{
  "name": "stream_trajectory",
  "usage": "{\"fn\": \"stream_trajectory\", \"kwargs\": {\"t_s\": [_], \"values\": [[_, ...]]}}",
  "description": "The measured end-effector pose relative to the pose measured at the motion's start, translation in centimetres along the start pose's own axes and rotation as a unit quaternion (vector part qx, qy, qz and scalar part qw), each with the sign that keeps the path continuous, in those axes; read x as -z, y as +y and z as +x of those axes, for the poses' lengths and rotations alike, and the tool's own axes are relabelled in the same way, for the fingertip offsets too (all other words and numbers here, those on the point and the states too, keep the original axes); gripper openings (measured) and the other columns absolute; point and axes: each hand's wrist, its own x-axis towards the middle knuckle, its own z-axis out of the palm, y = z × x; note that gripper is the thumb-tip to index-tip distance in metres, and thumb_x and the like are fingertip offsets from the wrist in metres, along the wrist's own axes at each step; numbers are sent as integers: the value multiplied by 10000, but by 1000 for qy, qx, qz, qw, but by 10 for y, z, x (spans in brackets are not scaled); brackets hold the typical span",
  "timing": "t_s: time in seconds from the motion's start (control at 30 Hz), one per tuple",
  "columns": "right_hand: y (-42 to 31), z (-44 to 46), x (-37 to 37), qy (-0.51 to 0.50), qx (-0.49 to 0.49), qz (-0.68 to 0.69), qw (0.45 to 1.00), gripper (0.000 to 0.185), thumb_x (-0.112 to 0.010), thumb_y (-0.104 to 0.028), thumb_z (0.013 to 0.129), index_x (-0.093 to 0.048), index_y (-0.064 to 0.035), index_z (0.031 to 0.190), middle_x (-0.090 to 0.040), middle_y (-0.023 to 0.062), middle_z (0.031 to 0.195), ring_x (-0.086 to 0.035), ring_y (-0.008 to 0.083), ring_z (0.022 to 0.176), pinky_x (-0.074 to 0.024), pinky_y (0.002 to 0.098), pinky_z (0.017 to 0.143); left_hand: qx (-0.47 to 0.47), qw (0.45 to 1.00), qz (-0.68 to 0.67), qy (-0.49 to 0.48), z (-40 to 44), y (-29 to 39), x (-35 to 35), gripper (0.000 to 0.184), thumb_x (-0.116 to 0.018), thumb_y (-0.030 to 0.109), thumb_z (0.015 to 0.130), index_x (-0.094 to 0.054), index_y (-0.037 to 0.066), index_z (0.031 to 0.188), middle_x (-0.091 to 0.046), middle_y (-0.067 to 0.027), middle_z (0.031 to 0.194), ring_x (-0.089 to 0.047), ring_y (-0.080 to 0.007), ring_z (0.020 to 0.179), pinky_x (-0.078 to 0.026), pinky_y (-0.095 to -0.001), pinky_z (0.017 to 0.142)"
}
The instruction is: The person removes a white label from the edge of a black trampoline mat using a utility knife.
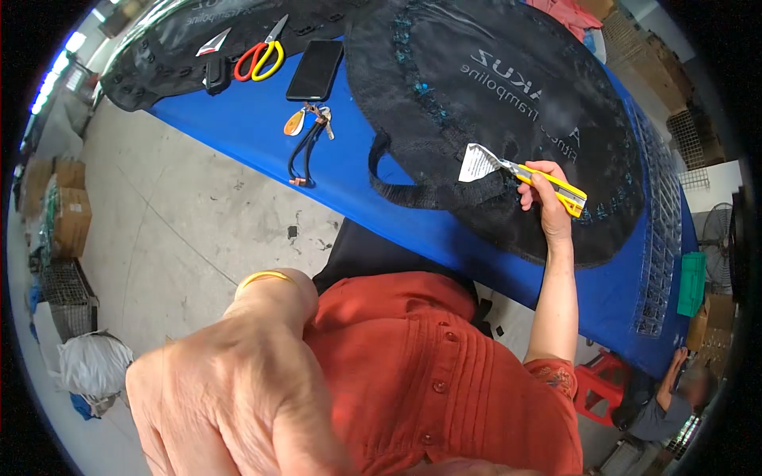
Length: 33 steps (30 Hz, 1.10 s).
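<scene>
My right hand (548, 190) is closed round yellow-handled snips (567, 195). Their tip touches a white printed label (478, 163) on a round black fabric piece (508, 55) with light lettering and a black strap (401, 194). Very near the camera at the lower left, my left hand (238, 389) shows its back, with a yellow bangle at the wrist; its fingertips are out of sight. Beyond, red-and-yellow scissors (259, 61), a black phone (315, 70) and keys with an orange tag (294, 122) lie on the blue table (238, 127).
More black fabric (159, 59) covers the table's far left. A wire grid (657, 238) lies along its right side. Beyond the right edge are a red stool (599, 389), a green bin (692, 283) and another person (663, 416). A white bag (95, 365) stands at left.
</scene>
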Motion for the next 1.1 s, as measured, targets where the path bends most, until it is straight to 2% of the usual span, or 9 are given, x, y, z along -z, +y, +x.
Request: {"fn": "stream_trajectory", "kwargs": {"t_s": [0.1,0.2,0.33,0.5,0.7,0.83,0.93,1.07,1.1], "values": [[1,0,1,0,-1,1,1000,243,-610,-217,1013,-629,-37,1176,-673,53,817,-604,78,640,-498,227,579,-28,999,-37,0,6,-5,0,367,-557,19,930,-568,14,563,-545,-157,577,-554,-267,517,-578,-473,654],[2,0,1,0,-2,3,1000,242,-615,-233,1016,-629,-51,1175,-679,47,822,-605,68,642,-492,216,582,-2,999,3,-39,8,-9,0,384,-573,91,955,-574,23,576,-563,-144,597,-566,-272,532,-589,-454,658],[3,1,1,-2,-1,-2,1000,221,-598,-218,1019,-629,-61,1171,-669,42,816,-597,70,636,-491,221,570,84,986,122,-79,-5,-7,5,487,-609,198,1010,-516,86,546,-525,-47,566,-476,-145,454,-574,-392,683],[4,1,1,-3,3,-4,1000,221,-595,-220,1021,-627,-59,1168,-666,42,811,-592,70,632,-491,220,569,199,945,250,-69,-38,-17,5,398,-736,191,944,-468,89,668,-384,-48,620,-410,-234,494,-363,-384,535],[5,2,1,0,-1,24,1000,204,-627,-194,1010,-637,-60,1163,-669,44,797,-581,52,613,-490,199,559,372,823,428,-30,-61,-31,18,265,-676,188,972,-539,32,806,-492,-120,742,-487,-343,645,-398,-447,588],[5,2,3,-15,5,32,999,213,-642,-206,1004,-639,-51,1150,-678,48,802,-595,52,615,-494,197,557,336,622,704,-75,-80,-56,40,266,-715,137,912,-490,43,804,-494,-129,760,-519,-351,656,-423,-441,584],[6,1,2,-18,18,33,999,203,-639,-197,1008,-640,-44,1141,-677,45,801,-599,50,613,-495,196,555,314,551,770,-64,-96,-68,58,120,-662,32,921,-551,12,878,-536,-153,822,-559,-357,717,-456,-420,624],[3,1,2,-16,17,35,999,202,-643,-198,1007,-641,-42,1137,-678,44,805,-602,47,618,-502,201,551,248,589,769,-21,-103,-89,83,146,-668,11,886,-593,14,1011,-609,-181,987,-643,-359,840,-533,-389,684],[2,0,1,-15,14,33,999,203,-643,-198,1007,-641,-42,1136,-679,45,806,-603,46,619,-503,202,551,268,553,787,-46,-104,-91,85,257,-677,23,873,-592,30,1115,-569,-175,1150,-567,-372,1030,-482,-432,830]]}}
